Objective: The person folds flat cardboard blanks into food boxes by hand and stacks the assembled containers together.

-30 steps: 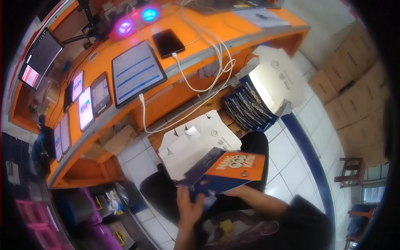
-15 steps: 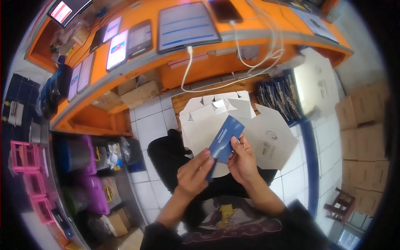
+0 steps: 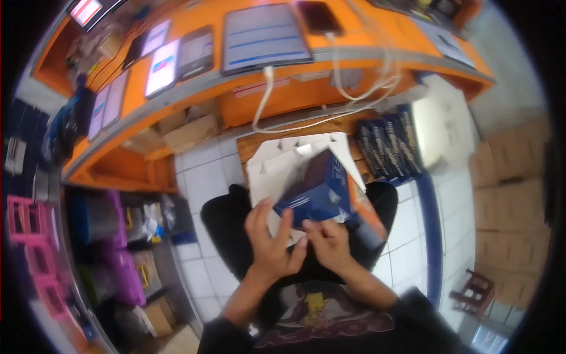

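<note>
A blue and orange printed box (image 3: 321, 192), partly folded into shape, stands over my lap. My left hand (image 3: 274, 242) is at its lower left with the fingers spread. At the box's near edge my right hand (image 3: 331, 243) has its fingers pinched on a blue flap. Beneath the box lie flat white cardboard sheets (image 3: 268, 160) on a wooden bench (image 3: 244, 147). Behind to the right stands a stack of folded dark blue boxes (image 3: 386, 147), with a large pale sheet (image 3: 442, 127) beside it.
An orange counter (image 3: 200, 88) runs across the back, with a tablet (image 3: 265, 36), several phones and a hanging white cable (image 3: 262, 100). Brown cartons (image 3: 507, 218) and a small stool (image 3: 473, 293) are at the right. A shelf with purple bins (image 3: 127, 277) stands at the left.
The blue piece between my hands has opened out into a box shape, showing its orange side. My left hand's fingers have spread, and my right hand has moved down and left.
</note>
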Available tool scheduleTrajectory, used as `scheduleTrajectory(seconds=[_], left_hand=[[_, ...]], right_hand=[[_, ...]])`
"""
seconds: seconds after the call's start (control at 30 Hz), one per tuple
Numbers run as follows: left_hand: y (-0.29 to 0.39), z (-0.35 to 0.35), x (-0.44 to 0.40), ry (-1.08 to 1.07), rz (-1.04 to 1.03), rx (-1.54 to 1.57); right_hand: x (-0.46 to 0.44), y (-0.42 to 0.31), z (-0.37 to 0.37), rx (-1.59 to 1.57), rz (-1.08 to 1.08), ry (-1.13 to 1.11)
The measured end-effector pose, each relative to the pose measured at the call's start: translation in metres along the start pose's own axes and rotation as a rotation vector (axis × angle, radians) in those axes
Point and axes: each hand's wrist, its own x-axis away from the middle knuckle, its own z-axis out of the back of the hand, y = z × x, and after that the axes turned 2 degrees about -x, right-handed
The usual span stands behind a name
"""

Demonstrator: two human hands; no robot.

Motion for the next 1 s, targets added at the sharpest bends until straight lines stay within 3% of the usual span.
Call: scheduleTrajectory(seconds=[0.1, 0.23, 0.3, 0.5, 0.73, 0.8, 0.83, 0.87, 0.93, 0.97, 1.0], left_hand=[[0.007, 0.012, 0.001, 0.211, -0.19, -0.134], [0.016, 0.03, 0.0, 0.166, -0.317, -0.306], [0.02, 0.032, 0.0, 0.035, -0.243, -0.274], [0.028, 0.004, 0.01, 0.112, -0.056, 0.111], [0.007, -0.005, 0.002, 0.045, -0.048, 0.054], [0.004, 0.001, -0.007, -0.046, 0.14, 0.31], [-0.007, -0.007, 0.009, -0.109, 0.319, 0.58], [-0.013, -0.014, 0.016, -0.1, 0.331, 0.579], [-0.024, -0.027, 0.031, 0.069, 0.861, 1.083], [-0.027, -0.028, 0.042, -0.023, 0.957, 1.163], [-0.027, -0.037, 0.051, 0.141, 1.244, 1.549]], right_hand=[[0.014, 0.01, 0.002, 0.167, 0.046, -0.112], [0.025, 0.023, 0.004, 0.156, 0.012, -0.245], [0.028, 0.026, 0.003, 0.147, 0.001, -0.267], [0.032, 0.033, -0.003, 0.087, -0.017, -0.3], [0.039, 0.038, -0.006, 0.074, -0.036, -0.338], [0.044, 0.039, -0.004, 0.104, -0.043, -0.358], [0.046, 0.04, -0.001, 0.132, -0.043, -0.368], [0.051, 0.042, 0.002, 0.163, -0.045, -0.382], [0.063, 0.044, 0.012, 0.336, -0.022, -0.407], [0.068, 0.046, 0.02, 0.443, -0.004, -0.414], [0.073, 0.05, 0.029, 0.637, 0.018, -0.423]])
